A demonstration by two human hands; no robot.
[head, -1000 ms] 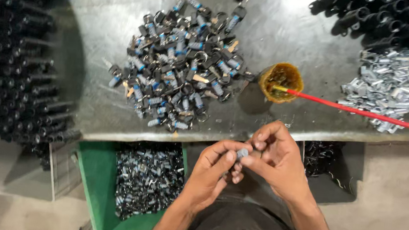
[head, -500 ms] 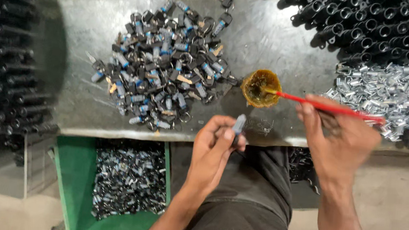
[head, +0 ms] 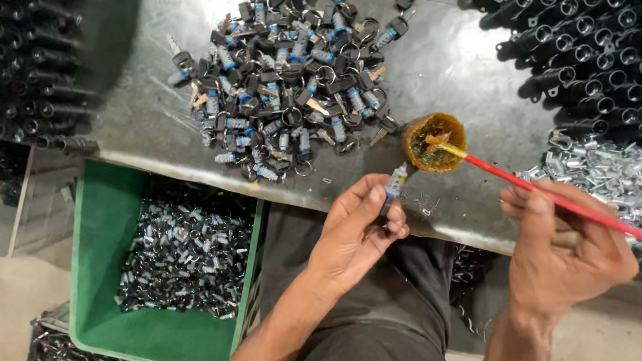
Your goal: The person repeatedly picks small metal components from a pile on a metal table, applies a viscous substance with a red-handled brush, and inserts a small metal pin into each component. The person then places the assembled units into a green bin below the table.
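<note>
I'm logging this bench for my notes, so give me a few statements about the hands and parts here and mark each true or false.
1. The right hand holds a red-handled brush. True.
2. The brush tip rests in a small amber cup. True.
3. The left hand is empty. False: its fingers pinch a small cylinder part.
4. The green bin sits on the table. False: it sits below the table edge.
5. The bin holds small metal parts. True.
</note>
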